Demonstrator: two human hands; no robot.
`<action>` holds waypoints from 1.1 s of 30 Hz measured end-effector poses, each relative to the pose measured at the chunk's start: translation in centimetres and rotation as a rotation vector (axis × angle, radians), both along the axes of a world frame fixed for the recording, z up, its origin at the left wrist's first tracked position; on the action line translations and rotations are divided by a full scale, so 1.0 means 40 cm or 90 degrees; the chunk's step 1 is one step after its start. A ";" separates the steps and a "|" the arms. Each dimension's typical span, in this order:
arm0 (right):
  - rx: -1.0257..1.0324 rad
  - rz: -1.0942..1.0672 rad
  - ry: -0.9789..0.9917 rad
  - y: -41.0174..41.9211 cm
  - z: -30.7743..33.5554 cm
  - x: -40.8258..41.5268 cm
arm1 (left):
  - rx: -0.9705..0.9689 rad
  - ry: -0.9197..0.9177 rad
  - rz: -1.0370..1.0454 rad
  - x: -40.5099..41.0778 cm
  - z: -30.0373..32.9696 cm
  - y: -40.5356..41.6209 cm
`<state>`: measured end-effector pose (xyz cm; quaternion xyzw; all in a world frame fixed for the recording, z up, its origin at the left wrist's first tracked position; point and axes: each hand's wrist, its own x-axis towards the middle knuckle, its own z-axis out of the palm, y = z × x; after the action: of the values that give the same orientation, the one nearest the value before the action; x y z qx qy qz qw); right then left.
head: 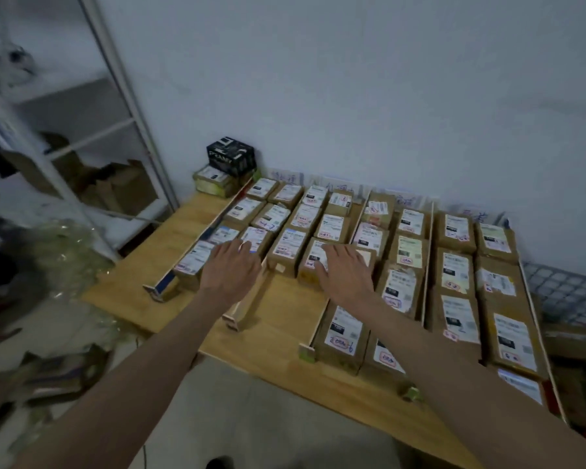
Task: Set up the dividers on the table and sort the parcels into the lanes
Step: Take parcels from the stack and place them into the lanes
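Two hands reach out in the head view. The left hand [231, 269] and the right hand [344, 270] lie flat with straight fingers, gripping nothing, on parcels [290, 247] beside the middle divider [251, 301]. I think a careless push could shift this divider and mix the lanes.

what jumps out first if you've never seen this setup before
Rows of labelled cardboard parcels fill lanes between thin upright dividers on the wooden table by the wall. Two bare hands, left and right, reach over the nearest parcels. A black box sits stacked at the far left corner.
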<state>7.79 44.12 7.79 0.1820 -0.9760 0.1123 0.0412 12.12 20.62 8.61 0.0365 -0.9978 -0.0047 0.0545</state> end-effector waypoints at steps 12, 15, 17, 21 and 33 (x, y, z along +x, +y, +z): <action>0.016 0.027 -0.014 -0.539 -0.030 -0.109 | 0.005 0.001 0.042 -0.073 -0.033 -0.539; 0.021 -0.001 -0.027 -0.671 -0.042 -0.127 | 0.001 -0.014 0.029 -0.101 -0.046 -0.671; 0.023 -0.020 -0.032 -0.749 -0.047 -0.143 | -0.007 -0.013 0.022 -0.124 -0.051 -0.748; 0.010 -0.028 -0.038 -0.868 -0.052 -0.182 | 0.001 -0.007 0.007 -0.181 -0.060 -0.870; 0.011 -0.071 -0.032 -1.021 -0.108 -0.434 | 0.021 -0.015 -0.056 -0.491 -0.105 -1.027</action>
<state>-9.58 3.28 3.48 0.1248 -0.9863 0.1059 0.0215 -7.53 -20.46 4.42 -0.0064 -0.9988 -0.0232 0.0421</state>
